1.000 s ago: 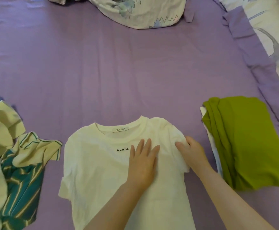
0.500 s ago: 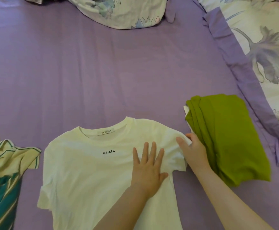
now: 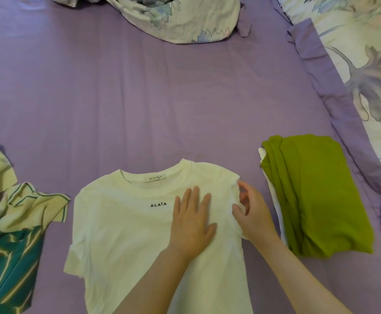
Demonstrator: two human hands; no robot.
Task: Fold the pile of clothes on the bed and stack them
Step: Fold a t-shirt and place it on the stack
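Note:
A white T-shirt (image 3: 126, 225) with small black lettering lies face up on the purple sheet, collar away from me. My left hand (image 3: 192, 219) presses flat on its chest, fingers spread. My right hand (image 3: 250, 214) pinches the shirt's right sleeve at the shoulder edge, and the sleeve is tucked in under it. To the right sits a folded stack with a green garment (image 3: 316, 196) on top and a white piece showing beneath. An unfolded pile of cream and teal striped clothes (image 3: 10, 234) lies at the left.
The purple bed sheet (image 3: 139, 98) stretches out beyond the shirt. A crumpled floral quilt (image 3: 175, 17) lies at the far edge. A floral pillow with a purple border (image 3: 366, 71) fills the right side, close to the green stack.
My right hand has gone from lying on the sleeve to pinching it and drawing it inward over the shirt. My left hand stays flat on the chest. The camera view shifted slightly.

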